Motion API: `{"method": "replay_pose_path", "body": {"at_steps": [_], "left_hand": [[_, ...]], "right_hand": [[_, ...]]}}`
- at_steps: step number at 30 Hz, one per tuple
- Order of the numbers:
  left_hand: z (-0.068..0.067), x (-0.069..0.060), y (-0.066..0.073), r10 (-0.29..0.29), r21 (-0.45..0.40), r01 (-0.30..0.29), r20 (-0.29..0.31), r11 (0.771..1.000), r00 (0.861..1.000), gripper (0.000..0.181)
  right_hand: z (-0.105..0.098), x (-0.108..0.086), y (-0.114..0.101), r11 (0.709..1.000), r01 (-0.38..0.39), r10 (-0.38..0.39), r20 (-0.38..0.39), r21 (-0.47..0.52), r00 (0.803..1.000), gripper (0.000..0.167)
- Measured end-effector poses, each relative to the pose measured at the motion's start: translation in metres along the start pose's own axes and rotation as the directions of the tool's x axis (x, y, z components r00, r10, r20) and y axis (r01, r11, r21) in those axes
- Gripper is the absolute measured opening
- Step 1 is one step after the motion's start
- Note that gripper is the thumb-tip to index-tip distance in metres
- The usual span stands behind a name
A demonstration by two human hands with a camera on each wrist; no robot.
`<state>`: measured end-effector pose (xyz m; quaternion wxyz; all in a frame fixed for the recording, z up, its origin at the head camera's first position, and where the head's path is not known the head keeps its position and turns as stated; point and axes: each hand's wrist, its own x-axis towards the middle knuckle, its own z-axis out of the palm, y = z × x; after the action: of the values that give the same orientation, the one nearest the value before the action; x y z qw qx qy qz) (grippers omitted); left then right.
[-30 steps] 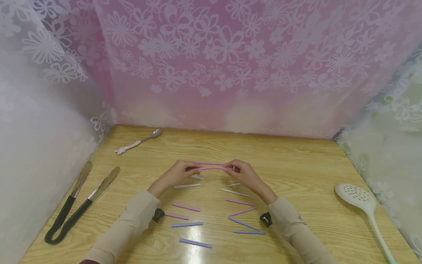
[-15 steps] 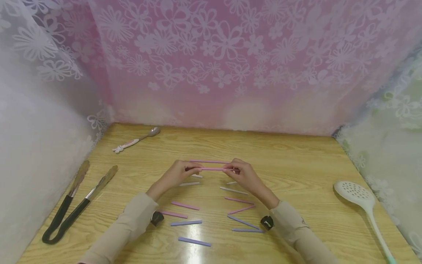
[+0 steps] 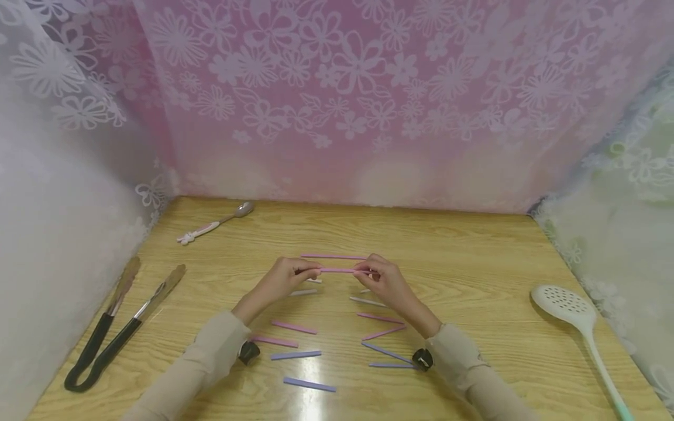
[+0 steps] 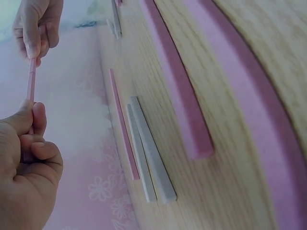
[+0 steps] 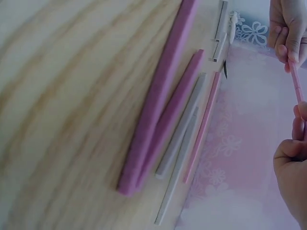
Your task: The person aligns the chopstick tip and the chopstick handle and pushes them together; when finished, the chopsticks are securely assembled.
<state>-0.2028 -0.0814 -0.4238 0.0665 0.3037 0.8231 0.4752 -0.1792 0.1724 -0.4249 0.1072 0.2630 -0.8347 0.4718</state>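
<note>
In the head view, a thin pink stick (image 3: 337, 270) is held level above the table, one end in each hand. My left hand (image 3: 281, 279) pinches its left end between thumb and fingers; my right hand (image 3: 387, 282) pinches the right end. Both wrist views show a faint line across the held pink stick (image 4: 31, 79) between the hands. The fingers hide its ends. Just behind, a longer pink stick (image 3: 333, 256) lies on the table. Several white sticks (image 3: 367, 301) lie under and in front of the hands, partly covered by them.
Nearer on the table (image 3: 453, 245) are pink sticks (image 3: 295, 327) and blue sticks (image 3: 309, 384) in two groups. Black-handled tongs (image 3: 105, 345) lie left, a spoon (image 3: 213, 226) back left, a white slotted ladle (image 3: 571, 310) right. Floral curtains (image 3: 358, 117) surround the table.
The held pink stick looked slightly bent in the middle a second ago and now looks straight. Both hands keep their pinch on it. The whole view has shifted slightly.
</note>
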Motion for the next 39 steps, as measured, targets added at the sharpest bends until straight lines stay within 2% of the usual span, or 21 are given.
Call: {"method": "replay_pose_path", "body": {"at_steps": [3,11,15,19,21,23,26,28,30,35,39], "left_hand": [[0.0,-0.002,0.001,-0.006,-0.006,0.006,-0.01,1.0,1.0,0.028],[0.002,-0.007,0.0,0.029,-0.01,-0.029,-0.054,1.0,0.998,0.025],[0.002,-0.006,-0.002,0.024,-0.005,-0.024,-0.048,1.0,0.999,0.026],[0.0,-0.001,-0.005,0.028,0.014,-0.027,-0.031,1.0,0.999,0.027],[-0.002,0.002,-0.005,0.013,0.019,-0.013,-0.02,1.0,1.0,0.028],[-0.003,0.005,-0.005,-0.009,0.023,0.009,-0.011,1.0,1.0,0.029],[-0.004,0.008,-0.004,-0.039,0.039,0.039,-0.004,0.998,0.999,0.029],[-0.005,0.009,-0.006,-0.042,0.061,0.042,-0.006,0.997,0.999,0.028],[-0.007,0.008,-0.007,-0.041,0.086,0.042,-0.013,0.995,0.999,0.028],[-0.009,0.007,-0.013,-0.031,0.117,0.04,-0.075,0.992,0.997,0.028],[-0.01,0.005,-0.014,-0.041,0.124,0.056,-0.121,0.991,0.992,0.026]], "right_hand": [[0.003,-0.001,-0.001,1.0,-0.001,0.001,-0.014,-0.001,1.0,0.007],[0.007,0.004,-0.01,0.999,0.002,-0.002,-0.005,-0.035,1.0,0.007],[0.006,0.005,-0.003,0.997,0.052,-0.052,0.005,-0.051,0.999,0.007],[0.003,0.008,0.007,0.988,0.142,-0.141,0.011,-0.068,0.99,0.007],[0.0,0.01,0.01,0.986,0.155,-0.154,0.026,-0.066,0.988,0.008],[-0.005,0.011,0.012,0.992,0.118,-0.115,0.06,-0.052,0.992,0.013],[-0.01,0.012,0.013,0.999,0.014,-0.008,0.119,-0.047,0.993,0.026],[-0.012,0.011,0.014,0.998,-0.038,0.045,0.125,-0.058,0.991,0.028],[-0.013,0.01,0.017,0.995,-0.065,0.072,0.102,-0.069,0.992,0.024],[-0.015,0.008,0.026,0.989,-0.105,0.107,0.012,-0.107,0.994,0.011],[-0.017,0.007,0.028,0.984,-0.125,0.127,0.002,-0.13,0.992,0.01]]}}
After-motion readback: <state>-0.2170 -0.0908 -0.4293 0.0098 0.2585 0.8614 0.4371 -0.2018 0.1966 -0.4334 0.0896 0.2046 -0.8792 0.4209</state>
